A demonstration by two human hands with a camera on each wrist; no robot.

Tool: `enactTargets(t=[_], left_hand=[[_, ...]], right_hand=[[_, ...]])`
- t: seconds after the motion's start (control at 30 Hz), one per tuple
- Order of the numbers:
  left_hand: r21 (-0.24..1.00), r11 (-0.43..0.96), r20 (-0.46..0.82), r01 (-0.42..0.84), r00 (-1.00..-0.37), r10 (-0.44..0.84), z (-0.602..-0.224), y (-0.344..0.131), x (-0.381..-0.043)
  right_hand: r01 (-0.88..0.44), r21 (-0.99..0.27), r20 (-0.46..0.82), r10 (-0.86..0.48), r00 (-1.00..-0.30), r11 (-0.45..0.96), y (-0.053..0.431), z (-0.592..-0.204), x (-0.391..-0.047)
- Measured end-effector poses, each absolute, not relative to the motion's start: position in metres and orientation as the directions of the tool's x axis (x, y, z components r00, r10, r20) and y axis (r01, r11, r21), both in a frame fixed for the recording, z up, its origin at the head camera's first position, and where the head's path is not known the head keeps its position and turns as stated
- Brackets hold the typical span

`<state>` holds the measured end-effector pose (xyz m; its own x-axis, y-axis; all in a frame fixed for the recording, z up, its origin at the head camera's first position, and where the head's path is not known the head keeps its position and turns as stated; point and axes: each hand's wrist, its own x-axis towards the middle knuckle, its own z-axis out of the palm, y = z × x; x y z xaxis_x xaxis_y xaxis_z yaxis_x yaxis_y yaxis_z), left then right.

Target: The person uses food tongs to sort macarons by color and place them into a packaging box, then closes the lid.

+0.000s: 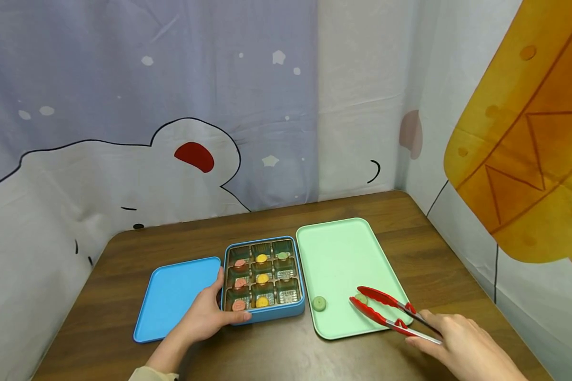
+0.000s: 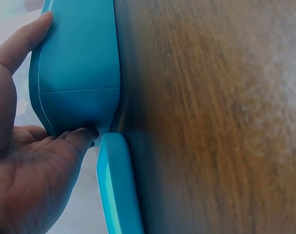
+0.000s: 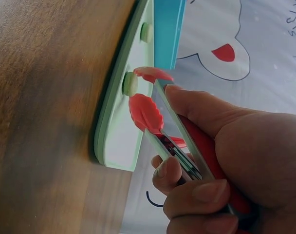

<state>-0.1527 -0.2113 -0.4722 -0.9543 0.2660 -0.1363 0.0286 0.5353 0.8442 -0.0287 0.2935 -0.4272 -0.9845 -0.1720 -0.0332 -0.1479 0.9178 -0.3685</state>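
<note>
My left hand (image 1: 208, 313) grips the front left corner of a blue box (image 1: 278, 313), thumb along its front wall and fingers at its left side. Inside the box, a divided insert has small compartments; pink discs (image 1: 239, 305) lie in the left column, yellow discs (image 1: 262, 302) in the middle one, and a green disc (image 1: 283, 255) at the back right. My right hand (image 1: 467, 338) holds red-tipped tongs (image 3: 199, 141), their tips spread on either side of a thick green disc (image 3: 130, 84) on the pale green tray (image 1: 343, 248). Another button-like green disc (image 1: 319, 303) lies near the tray's left edge.
A flat blue lid (image 1: 171, 296) lies left of the box, partly behind my left hand. The brown wooden table (image 1: 248, 354) carries everything. Printed curtains (image 1: 276, 106) hang behind the table and at both sides.
</note>
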Motion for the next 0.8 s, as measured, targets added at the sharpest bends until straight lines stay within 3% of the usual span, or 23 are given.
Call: enactTargets(t=[0.8], left_hand=[[0.834, 0.552, -0.139, 0.027, -0.957, 0.256, -0.4725, -0.2116, -0.1527]], right_hand=[[-0.14, -0.37, -0.044, -0.167, -0.985, 0.918, 0.2922, -0.4241, -0.0304]])
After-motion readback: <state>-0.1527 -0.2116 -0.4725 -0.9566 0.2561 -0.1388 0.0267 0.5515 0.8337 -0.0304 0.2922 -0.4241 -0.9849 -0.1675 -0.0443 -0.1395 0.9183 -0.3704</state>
